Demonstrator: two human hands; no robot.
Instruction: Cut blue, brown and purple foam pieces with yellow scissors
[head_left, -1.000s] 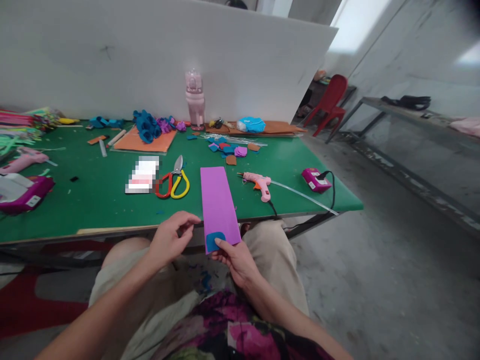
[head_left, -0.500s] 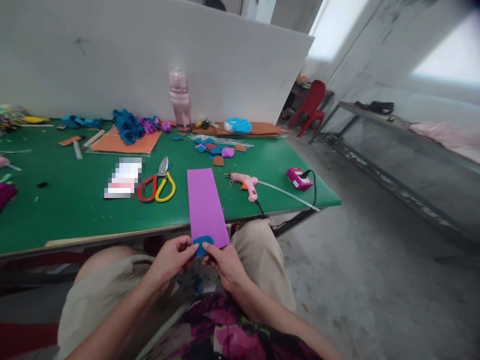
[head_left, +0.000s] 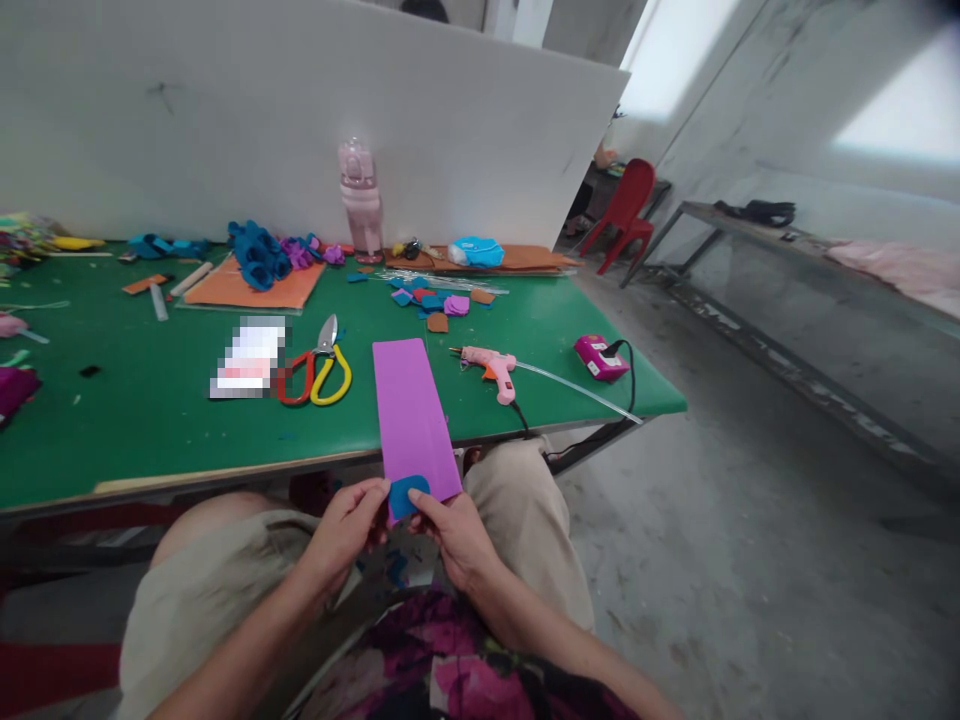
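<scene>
A long purple foam strip (head_left: 411, 408) sticks out from my lap over the front edge of the green table (head_left: 150, 420). A small blue foam piece (head_left: 409, 495) lies on the strip's near end. My left hand (head_left: 346, 530) pinches that end from the left, fingers closed on the strip and the blue piece. From the right, my right hand (head_left: 450, 535) grips the same end, thumb against the blue piece.
On the table lie red-and-yellow scissors (head_left: 315, 372), a pink glue gun (head_left: 489, 365) with its cord, a magenta plug box (head_left: 598, 357), foam scraps (head_left: 439, 300), an orange sheet (head_left: 251, 285) with blue rolls, and a pink bottle (head_left: 358, 200). A red chair (head_left: 626, 205) stands behind.
My left hand came over from the left and closed on the strip's near end beside my right hand. The view swung slightly to the right.
</scene>
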